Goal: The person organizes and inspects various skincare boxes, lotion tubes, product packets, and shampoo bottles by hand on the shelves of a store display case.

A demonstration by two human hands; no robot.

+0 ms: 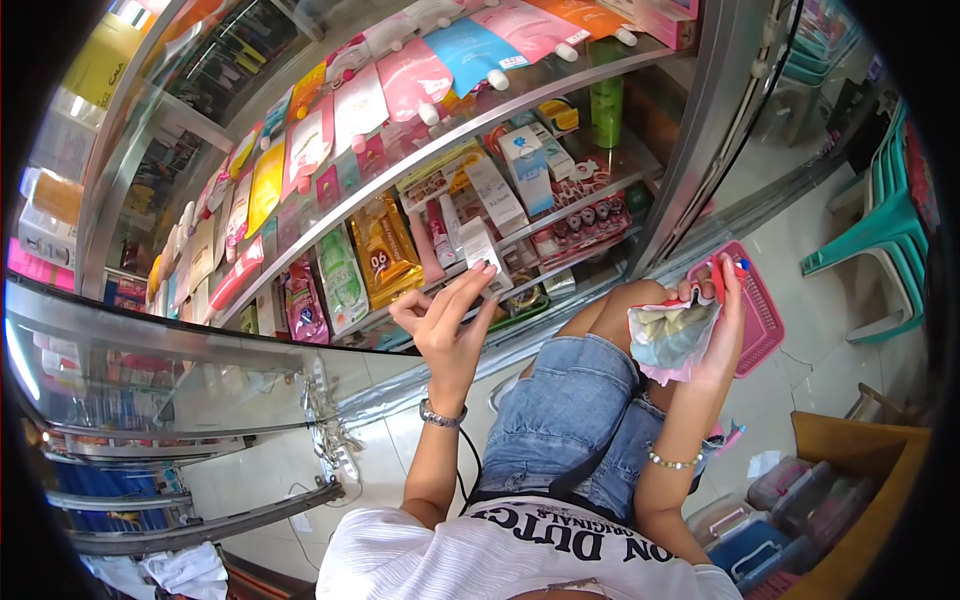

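Note:
My left hand is raised before the lower shelf of a glass display case, fingers spread and the fingertips at a small white box. Whether it touches the box I cannot tell. Beside that box stand an orange pack and a green-and-white pack. On the right, my right hand holds a clear plastic pouch with a red edge and pale contents, above my knee. A pink basket lies on the floor just behind that hand.
Rows of squeeze tubes fill the upper shelf. Stacked green plastic chairs are at the right. Lidded plastic boxes sit beside a wooden panel at the lower right. A power strip with cords lies on the floor to the left.

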